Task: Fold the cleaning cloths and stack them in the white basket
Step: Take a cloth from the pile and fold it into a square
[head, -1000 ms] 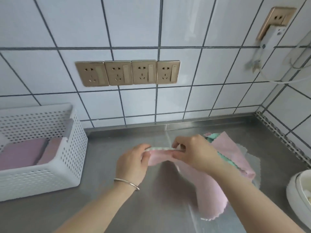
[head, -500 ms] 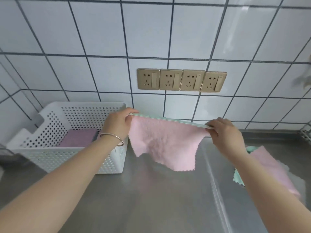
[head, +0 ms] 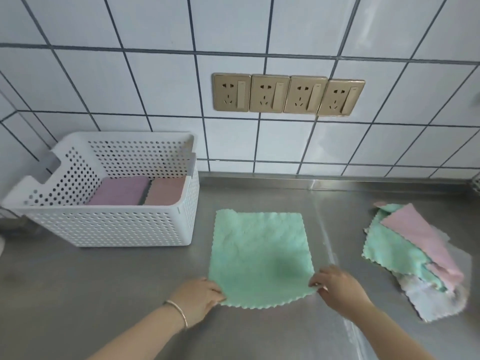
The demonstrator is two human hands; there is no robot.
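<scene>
Head view: a green cloth (head: 259,258) lies spread flat on the steel surface (head: 104,294), just right of the white basket (head: 109,224). The left hand (head: 198,298) pinches the near left corner, its fingers curled at the cloth's edge; the right hand (head: 337,287) holds the near right corner between curled fingertips. The two hands sit apart, one at each near corner, with the far edge lying loose toward the tiled wall (head: 155,74).

In the basket two folded cloths already lie side by side on the bottom, a mauve one (head: 119,189) to the left and a pink one (head: 165,190) to the right. Well to the right on the surface a loose pile (head: 413,258) of green, pink and pale cloths waits unfolded.

Judging from this, the task is in its early part: two cloths are stowed, the green one is laid out but not yet folded, and the pile remains. The likely step in hand is the first fold of the green cloth.
</scene>
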